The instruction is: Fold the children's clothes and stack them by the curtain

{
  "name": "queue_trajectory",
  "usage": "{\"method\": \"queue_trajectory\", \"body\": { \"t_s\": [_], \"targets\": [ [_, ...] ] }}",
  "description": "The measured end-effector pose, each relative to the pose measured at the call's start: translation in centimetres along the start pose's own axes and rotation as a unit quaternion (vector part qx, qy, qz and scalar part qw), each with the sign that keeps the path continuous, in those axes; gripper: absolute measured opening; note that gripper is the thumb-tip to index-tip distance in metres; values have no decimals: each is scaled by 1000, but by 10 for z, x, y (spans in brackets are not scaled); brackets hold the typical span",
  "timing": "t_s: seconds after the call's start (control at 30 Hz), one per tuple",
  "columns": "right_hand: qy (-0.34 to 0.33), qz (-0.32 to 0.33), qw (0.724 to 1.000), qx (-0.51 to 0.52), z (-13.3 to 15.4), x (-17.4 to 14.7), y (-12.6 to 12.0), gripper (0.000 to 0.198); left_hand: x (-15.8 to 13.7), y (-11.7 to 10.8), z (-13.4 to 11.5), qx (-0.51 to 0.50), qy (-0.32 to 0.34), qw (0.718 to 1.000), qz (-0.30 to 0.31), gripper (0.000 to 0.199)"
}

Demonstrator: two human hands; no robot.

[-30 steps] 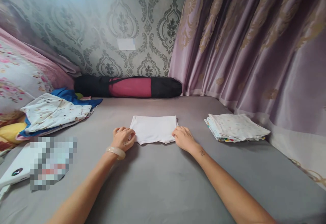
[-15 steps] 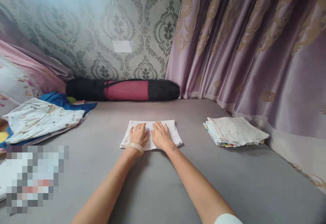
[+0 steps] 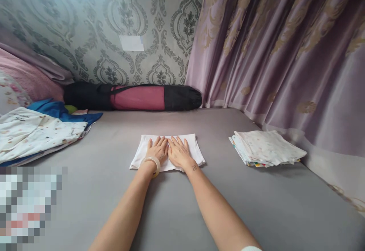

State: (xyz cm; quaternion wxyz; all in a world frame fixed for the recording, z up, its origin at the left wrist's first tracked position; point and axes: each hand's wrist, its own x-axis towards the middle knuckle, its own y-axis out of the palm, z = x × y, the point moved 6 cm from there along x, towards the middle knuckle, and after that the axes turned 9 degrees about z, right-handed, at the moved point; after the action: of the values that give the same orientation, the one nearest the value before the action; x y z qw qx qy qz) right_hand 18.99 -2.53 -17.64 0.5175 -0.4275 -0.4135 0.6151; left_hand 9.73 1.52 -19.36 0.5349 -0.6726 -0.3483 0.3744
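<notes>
A folded white cloth (image 3: pixel 195 150), maybe a garment, lies flat on the grey sheet (image 3: pixel 176 213) in front of me. My left hand (image 3: pixel 156 149) rests palm down on its middle, fingers stretched out, with a pale bangle (image 3: pixel 154 163) at the wrist. Right beside it, my right hand (image 3: pixel 178 153) also presses flat on the cloth, fingers spread. The two hands touch or nearly touch along their inner edges. Neither one grips anything. The part of the cloth under the palms is hidden.
To the right sits a stack of folded patterned cloths (image 3: pixel 266 148). Loose clothes (image 3: pixel 40 133) are heaped at the left, with a blurred-out patch (image 3: pixel 25 205) below. A black and red roll bag (image 3: pixel 137 97) lies along the wall; a purple curtain (image 3: pixel 256 53) hangs at right.
My hands have come closer together on the white cloth, the left one lying flatter. The view has shifted slightly, tilting a little downward.
</notes>
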Motion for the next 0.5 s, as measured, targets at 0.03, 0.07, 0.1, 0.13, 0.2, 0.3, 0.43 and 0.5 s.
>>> {"method": "queue_trajectory", "body": {
  "t_s": [0.03, 0.07, 0.1, 0.13, 0.2, 0.3, 0.43, 0.5],
  "targets": [
    [0, 5, 1000, 0, -1, 1, 0, 53, 1, 0, 0, -4, -1, 1000, 4, 51],
    [1, 9, 1000, 0, -2, 3, 0, 53, 1, -1, 0, -9, -3, 1000, 7, 50],
    [2, 9, 1000, 1, -3, 3, 0, 53, 1, -1, 1, -13, -5, 1000, 9, 50],
    [1, 7, 1000, 1, -4, 4, 0, 53, 1, -2, 1, -17, -6, 1000, 9, 50],
    [-3, 2, 1000, 2, -4, 4, 0, 53, 1, -2, 1, -23, -5, 1000, 3, 49],
    [-15, -8, 1000, 7, -2, 3, 0, 53, 0, -3, 4, -25, -18, 999, -25, 49],
    [-25, -26, 999, 10, 1, 4, 0, 54, 1, -3, 11, -11, -51, 997, -60, 51],
    [-20, -21, 1000, 8, 1, 5, 2, 53, 3, 0, 11, -3, -47, 998, -30, 51]
  ]
}}
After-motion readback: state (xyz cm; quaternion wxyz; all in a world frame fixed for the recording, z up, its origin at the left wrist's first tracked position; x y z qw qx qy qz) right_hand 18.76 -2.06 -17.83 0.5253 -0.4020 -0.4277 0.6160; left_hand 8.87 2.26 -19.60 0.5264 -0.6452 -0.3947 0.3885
